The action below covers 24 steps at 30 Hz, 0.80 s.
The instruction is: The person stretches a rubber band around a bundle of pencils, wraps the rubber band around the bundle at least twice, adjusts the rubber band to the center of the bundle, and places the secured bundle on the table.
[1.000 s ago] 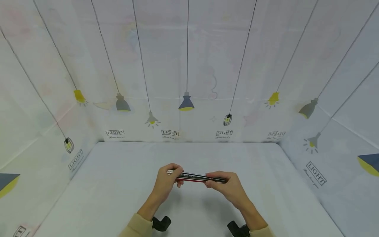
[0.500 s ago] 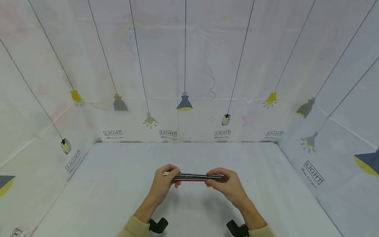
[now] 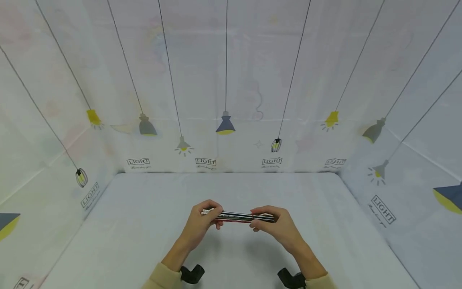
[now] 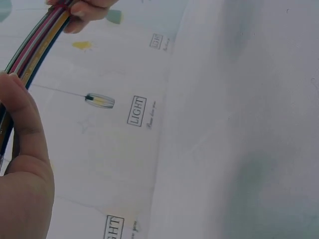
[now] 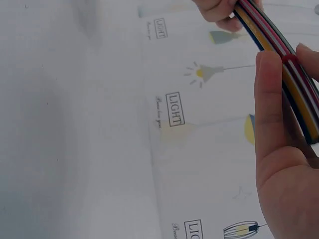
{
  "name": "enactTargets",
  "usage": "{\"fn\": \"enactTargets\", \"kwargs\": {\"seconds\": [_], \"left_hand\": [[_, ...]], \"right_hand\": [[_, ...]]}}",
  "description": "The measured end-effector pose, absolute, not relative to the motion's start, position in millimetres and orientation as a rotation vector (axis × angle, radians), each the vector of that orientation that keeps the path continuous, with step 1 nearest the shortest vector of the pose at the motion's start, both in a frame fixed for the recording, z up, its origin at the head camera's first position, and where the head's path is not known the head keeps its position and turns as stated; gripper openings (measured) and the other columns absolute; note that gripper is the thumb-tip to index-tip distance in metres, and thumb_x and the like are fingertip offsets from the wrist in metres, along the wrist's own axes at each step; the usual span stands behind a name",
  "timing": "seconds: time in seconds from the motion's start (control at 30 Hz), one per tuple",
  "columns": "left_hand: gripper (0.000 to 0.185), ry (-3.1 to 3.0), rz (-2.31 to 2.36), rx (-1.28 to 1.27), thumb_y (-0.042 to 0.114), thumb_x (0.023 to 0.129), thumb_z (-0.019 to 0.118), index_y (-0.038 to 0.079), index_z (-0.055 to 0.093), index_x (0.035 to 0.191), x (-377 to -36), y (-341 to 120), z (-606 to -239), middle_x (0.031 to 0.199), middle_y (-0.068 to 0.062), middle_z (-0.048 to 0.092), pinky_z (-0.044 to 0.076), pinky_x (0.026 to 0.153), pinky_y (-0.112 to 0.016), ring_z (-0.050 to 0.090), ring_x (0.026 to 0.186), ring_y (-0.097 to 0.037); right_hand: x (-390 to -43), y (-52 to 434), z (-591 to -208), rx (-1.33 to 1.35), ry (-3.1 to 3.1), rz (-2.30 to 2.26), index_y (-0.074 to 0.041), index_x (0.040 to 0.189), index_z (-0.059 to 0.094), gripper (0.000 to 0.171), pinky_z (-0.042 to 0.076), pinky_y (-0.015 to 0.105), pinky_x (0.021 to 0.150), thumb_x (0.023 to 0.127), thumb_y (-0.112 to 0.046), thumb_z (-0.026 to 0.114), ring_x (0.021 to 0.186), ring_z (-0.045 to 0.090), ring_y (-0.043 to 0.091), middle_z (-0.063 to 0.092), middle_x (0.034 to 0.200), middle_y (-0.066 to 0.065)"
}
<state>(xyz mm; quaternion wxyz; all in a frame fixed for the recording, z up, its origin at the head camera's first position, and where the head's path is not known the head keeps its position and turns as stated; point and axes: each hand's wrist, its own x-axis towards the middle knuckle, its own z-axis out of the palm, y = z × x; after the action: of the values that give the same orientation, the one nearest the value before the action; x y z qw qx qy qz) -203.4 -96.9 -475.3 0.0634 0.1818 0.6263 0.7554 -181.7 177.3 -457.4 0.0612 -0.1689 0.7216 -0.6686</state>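
Note:
A bundle of pencils (image 3: 236,217) is held up over the white table, lying crosswise between both hands. In the wrist views its long sides show green, pink, grey, yellow and blue stripes. My left hand (image 3: 202,220) pinches the end on the left, where silvery tips poke out past the fingers. Toward the other end, my right hand (image 3: 277,223) grips the bundle between thumb and fingers. A thin red band (image 5: 289,58) circles the pencils right by the right thumb and fingertips. The far sides of the bundle are hidden by the fingers.
A white-covered table (image 3: 162,188) stretches below the hands, which cast soft shadows on it. Pale wall sheets (image 3: 245,60) printed with hanging lamps stand along its back and sides. Black wrist mounts (image 3: 192,274) sit beneath both forearms.
The bundle has turned slightly in the hands, and the red band near the right fingers now shows in the head view. Both hands stay nearly in place, still holding it.

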Motion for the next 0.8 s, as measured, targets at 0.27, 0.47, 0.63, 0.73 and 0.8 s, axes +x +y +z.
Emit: {"fn": "enactTargets", "kwargs": {"seconds": [0.27, 0.47, 0.63, 0.73, 0.8], "left_hand": [[0.021, 1.867, 2.276, 0.569, 0.011, 0.095, 0.073, -0.003, 0.062, 0.105, -203.3, -99.2, -475.8, 0.098, -0.015, 0.06, 0.058, 0.069, -0.029, 0.064, 0.07, -0.018], [0.022, 1.882, 2.296, 0.565, 0.012, 0.093, 0.076, 0.0, 0.063, 0.104, -201.8, -90.7, -476.6, 0.097, -0.015, 0.06, 0.057, 0.069, -0.03, 0.062, 0.067, -0.019], [0.021, 1.9, 2.305, 0.525, 0.015, 0.093, 0.076, 0.0, 0.064, 0.103, -201.6, -86.5, -477.7, 0.097, -0.015, 0.06, 0.056, 0.068, -0.029, 0.061, 0.068, -0.02], [0.021, 1.899, 2.305, 0.522, 0.013, 0.094, 0.075, -0.001, 0.063, 0.103, -201.2, -88.8, -478.3, 0.096, -0.014, 0.06, 0.056, 0.067, -0.029, 0.062, 0.068, -0.019], [0.021, 1.905, 2.304, 0.519, 0.013, 0.093, 0.075, -0.001, 0.063, 0.103, -201.2, -90.9, -478.7, 0.095, -0.014, 0.061, 0.057, 0.067, -0.029, 0.062, 0.068, -0.019]], "right_hand": [[-181.1, 178.8, -456.9, -0.491, 2.173, -2.07, 0.003, 0.118, 0.068, 0.035, 0.059, 0.039, 0.086, 0.089, -0.012, 0.08, 0.088, 0.075, 0.031, 0.074, 0.1, 0.017], [-182.5, 169.0, -454.3, -0.482, 2.195, -2.096, 0.005, 0.114, 0.069, 0.035, 0.059, 0.035, 0.081, 0.085, -0.01, 0.083, 0.086, 0.074, 0.029, 0.073, 0.102, 0.016], [-184.7, 167.7, -452.6, -0.499, 2.223, -2.064, 0.0, 0.113, 0.073, 0.032, 0.06, 0.035, 0.081, 0.085, -0.011, 0.084, 0.085, 0.074, 0.03, 0.072, 0.104, 0.017], [-184.3, 172.0, -452.6, -0.497, 2.227, -2.014, -0.002, 0.117, 0.072, 0.035, 0.059, 0.036, 0.084, 0.086, -0.014, 0.083, 0.087, 0.074, 0.031, 0.073, 0.104, 0.018], [-183.8, 175.7, -452.6, -0.483, 2.233, -1.995, -0.003, 0.118, 0.072, 0.035, 0.059, 0.036, 0.085, 0.087, -0.015, 0.083, 0.087, 0.074, 0.032, 0.073, 0.104, 0.017]]}}
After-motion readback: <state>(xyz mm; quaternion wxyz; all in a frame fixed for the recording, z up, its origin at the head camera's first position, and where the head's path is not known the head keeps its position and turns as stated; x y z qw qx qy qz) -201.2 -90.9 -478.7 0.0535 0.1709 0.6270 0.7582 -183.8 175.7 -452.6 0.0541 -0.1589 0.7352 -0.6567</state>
